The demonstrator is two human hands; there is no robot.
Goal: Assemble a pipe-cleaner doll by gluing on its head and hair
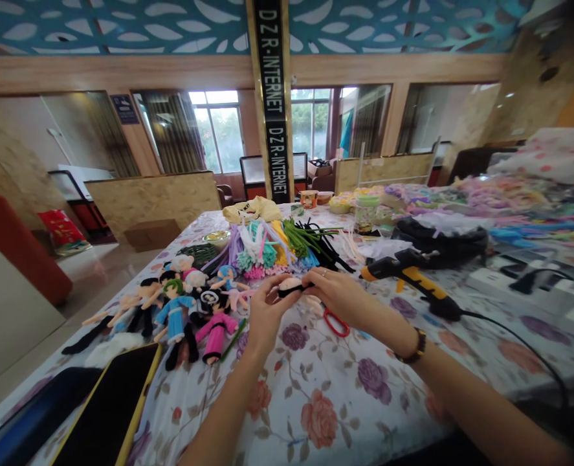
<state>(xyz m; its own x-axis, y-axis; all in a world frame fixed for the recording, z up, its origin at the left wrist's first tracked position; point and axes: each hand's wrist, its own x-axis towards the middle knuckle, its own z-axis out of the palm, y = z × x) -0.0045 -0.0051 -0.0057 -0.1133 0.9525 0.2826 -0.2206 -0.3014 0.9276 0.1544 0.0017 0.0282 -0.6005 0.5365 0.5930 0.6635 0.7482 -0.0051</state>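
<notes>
Above the flowered cloth, my left hand (266, 309) holds a small pale, rounded doll head (289, 283) between thumb and fingers. A black fuzzy pipe cleaner (294, 290) lies along the head, and my right hand (341, 296) pinches its right end. Both hands are closed and meet at the piece. Below my right hand lie red-handled scissors (336, 323), their blades mostly hidden. Left of my left hand lie several pipe-cleaner dolls, among them one in pink (217, 327) and one in blue (176, 314). A green stem (234, 340) lies beside them.
A yellow-and-black glue gun (413, 281) rests on the right, its cord trailing off rightward. Bundled pipe cleaners (262, 249) lie behind my hands. A yellow-cased phone (112, 408) lies front left. A black plastic bag (437, 243), a jar (365, 213) and white power strips (514, 285) stand farther back.
</notes>
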